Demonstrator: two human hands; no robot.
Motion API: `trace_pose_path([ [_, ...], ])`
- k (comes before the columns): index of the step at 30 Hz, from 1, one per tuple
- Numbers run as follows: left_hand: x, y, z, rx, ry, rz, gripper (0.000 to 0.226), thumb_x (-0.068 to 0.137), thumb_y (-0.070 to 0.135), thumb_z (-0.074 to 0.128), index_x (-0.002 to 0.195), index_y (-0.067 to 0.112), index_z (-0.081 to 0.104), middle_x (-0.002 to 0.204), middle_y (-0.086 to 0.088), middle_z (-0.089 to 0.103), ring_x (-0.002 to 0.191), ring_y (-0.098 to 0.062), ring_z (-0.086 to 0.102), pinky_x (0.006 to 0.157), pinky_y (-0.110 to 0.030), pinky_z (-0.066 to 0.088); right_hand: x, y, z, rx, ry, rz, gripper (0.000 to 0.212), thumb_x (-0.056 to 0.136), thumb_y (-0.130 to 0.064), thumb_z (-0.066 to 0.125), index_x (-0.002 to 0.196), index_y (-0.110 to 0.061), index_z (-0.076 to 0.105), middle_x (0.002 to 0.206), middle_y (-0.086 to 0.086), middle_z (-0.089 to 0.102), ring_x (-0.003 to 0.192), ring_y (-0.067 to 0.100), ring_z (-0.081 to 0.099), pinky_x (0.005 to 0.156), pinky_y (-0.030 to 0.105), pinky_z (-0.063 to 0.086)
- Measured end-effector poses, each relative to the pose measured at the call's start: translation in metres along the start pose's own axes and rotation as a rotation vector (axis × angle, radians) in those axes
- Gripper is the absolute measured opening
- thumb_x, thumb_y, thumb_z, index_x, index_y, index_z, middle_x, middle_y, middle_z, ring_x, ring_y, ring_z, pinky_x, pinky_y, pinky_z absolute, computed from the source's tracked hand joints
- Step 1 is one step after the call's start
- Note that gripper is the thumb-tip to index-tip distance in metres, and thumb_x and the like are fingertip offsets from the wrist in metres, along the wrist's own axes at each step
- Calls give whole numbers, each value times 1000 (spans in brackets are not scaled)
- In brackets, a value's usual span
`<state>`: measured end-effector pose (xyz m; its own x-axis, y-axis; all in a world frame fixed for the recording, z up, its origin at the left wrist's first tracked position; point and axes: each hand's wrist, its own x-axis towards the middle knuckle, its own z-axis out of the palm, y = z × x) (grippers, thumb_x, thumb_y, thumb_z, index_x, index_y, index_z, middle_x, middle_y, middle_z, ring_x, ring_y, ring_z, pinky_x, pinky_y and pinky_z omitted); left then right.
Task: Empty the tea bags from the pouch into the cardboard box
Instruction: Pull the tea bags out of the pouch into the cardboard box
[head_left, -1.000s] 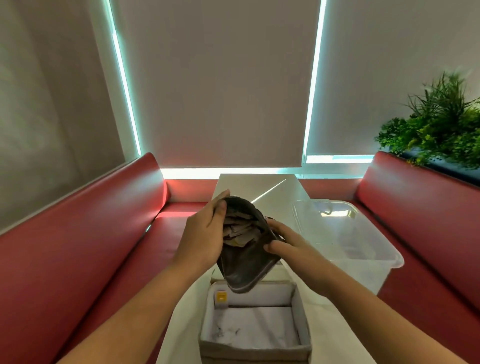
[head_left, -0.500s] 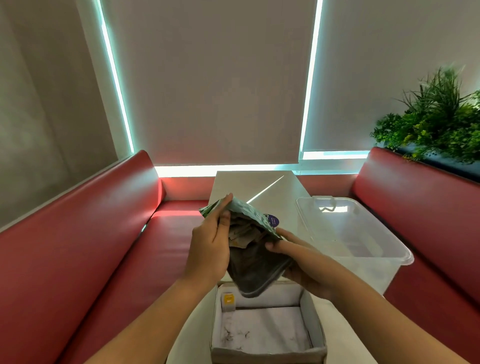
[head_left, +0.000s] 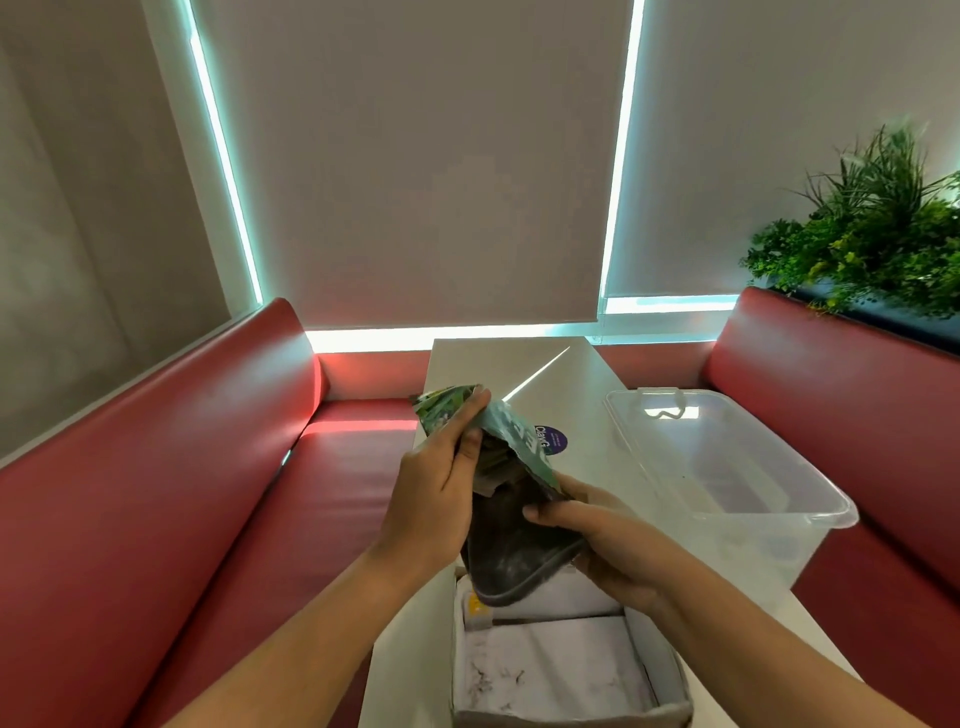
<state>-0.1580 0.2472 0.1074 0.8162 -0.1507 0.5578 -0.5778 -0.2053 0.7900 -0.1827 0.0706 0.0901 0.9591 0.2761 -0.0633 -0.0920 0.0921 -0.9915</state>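
Both hands hold glossy green printed pouch (head_left: 519, 540) tilted over table. Left hand (head_left: 434, 501) pinches upper lip, thumb inside; right hand (head_left: 610, 548) grips lower side, fingers curled beneath. Dark lining, rounded rim gaping toward camera. Flat paper tea bags (head_left: 497, 467) bunched between grips, half hidden, number unclear. Directly below grip: grey cardboard box (head_left: 566, 716), marbled white lining, near edge cut off. Right of grip: clear plastic tub (head_left: 748, 540) on white table (head_left: 493, 364).

Cardboard box (head_left: 571, 717) opening: far end obstructed from above by the pouch (head_left: 514, 545), with the left grip (head_left: 436, 499) and right grip (head_left: 613, 545) clasping its sides. Near half of the opening is free from above. Clear tub (head_left: 810, 519) blocks the tabletop (head_left: 498, 364) right of the box; far tabletop passable.
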Motion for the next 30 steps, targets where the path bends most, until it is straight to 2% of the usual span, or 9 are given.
trace_pose_path([
  [3,6,4,-7,-21,12,89,44,97,37,34,138,28,44,128,-3,58,114,-11,57,93,-22,49,7,-10,2,-69,34,-143,57,71,-16,70,125,-23,54,111,10,67,100,22,65,78,26,54],
  [5,8,7,-10,-29,23,165,45,97,30,35,140,21,41,130,-5,57,112,-9,58,90,-21,50,11,-14,2,-140,86,-232,68,71,-21,73,133,-30,47,116,1,65,104,16,64,84,29,54],
  [8,14,3,-10,-10,27,222,45,98,30,35,142,17,39,138,-7,52,125,-15,51,99,-33,48,19,-17,-1,-188,160,-296,84,69,-27,78,141,-35,35,126,-7,59,116,15,57,93,36,53],
  [15,16,-1,-6,-15,90,265,49,98,47,32,141,23,38,138,-9,52,127,-21,51,100,-46,47,24,-26,-1,-239,231,-386,83,68,-30,76,140,-37,35,128,-10,57,116,13,56,91,38,54],
  [17,18,-5,-7,19,81,255,51,98,48,32,141,21,38,137,-10,53,125,-22,52,97,-42,48,25,-25,-1,-240,246,-349,86,67,-31,76,142,-37,33,130,-8,55,116,16,56,92,42,54],
  [22,21,-2,-14,6,115,297,44,98,27,34,140,17,39,137,-9,53,125,-15,52,103,-29,44,30,-32,0,-176,213,-425,74,76,-18,75,138,-36,39,122,-10,62,109,11,61,83,31,56],
  [25,21,-12,-16,49,86,250,42,99,32,35,140,24,39,130,-10,58,113,-18,59,95,-30,50,35,-22,0,-171,212,-335,76,71,-25,75,137,-36,40,123,-5,60,113,19,59,90,39,54],
  [27,25,-16,-16,60,78,201,42,97,34,33,138,28,40,122,-10,63,99,-12,62,87,-17,51,39,-18,-1,-136,177,-294,69,76,-17,72,136,-34,42,122,0,62,111,23,61,89,40,55],
  [30,36,-18,-15,74,87,181,46,96,39,33,138,24,44,123,-6,62,106,-12,60,90,-12,46,45,-20,-6,-93,150,-242,59,84,-6,64,135,-32,46,121,4,62,106,23,63,90,39,54],
])
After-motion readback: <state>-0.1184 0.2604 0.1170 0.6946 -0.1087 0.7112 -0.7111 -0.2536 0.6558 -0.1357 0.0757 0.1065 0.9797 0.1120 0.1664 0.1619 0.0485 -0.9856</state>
